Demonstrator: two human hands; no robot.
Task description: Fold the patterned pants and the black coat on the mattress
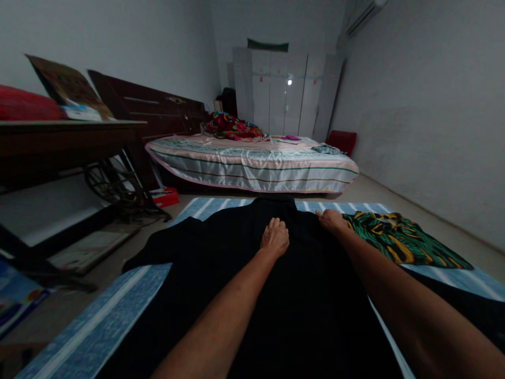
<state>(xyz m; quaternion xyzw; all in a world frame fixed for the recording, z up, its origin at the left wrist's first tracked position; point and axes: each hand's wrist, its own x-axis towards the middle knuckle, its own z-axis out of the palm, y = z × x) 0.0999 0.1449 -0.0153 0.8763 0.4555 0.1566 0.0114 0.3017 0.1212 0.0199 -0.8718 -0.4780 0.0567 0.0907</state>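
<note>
A black shirt (pixel 232 252) lies spread with its collar at the far end and one sleeve out to the left. My left hand (pixel 275 237) rests on its upper middle, fingers curled in against the cloth. At the shoulder on the right, my right hand (pixel 332 219) has its fingers closed on the edge of the fabric. Under the shirt is a blue and white striped mat (pixel 114 316). Beside my right wrist lies a folded cloth (pixel 406 242) patterned in green, yellow and black. My right forearm covers part of the shirt's right side.
Beyond the mat stands a bed (pixel 252 163) with a striped satin cover and a red floral blanket (pixel 232 126). A treadle sewing table (pixel 71 137) is on the left, with a red box (pixel 165 197) near its foot. White wardrobes (pixel 280 95) line the back.
</note>
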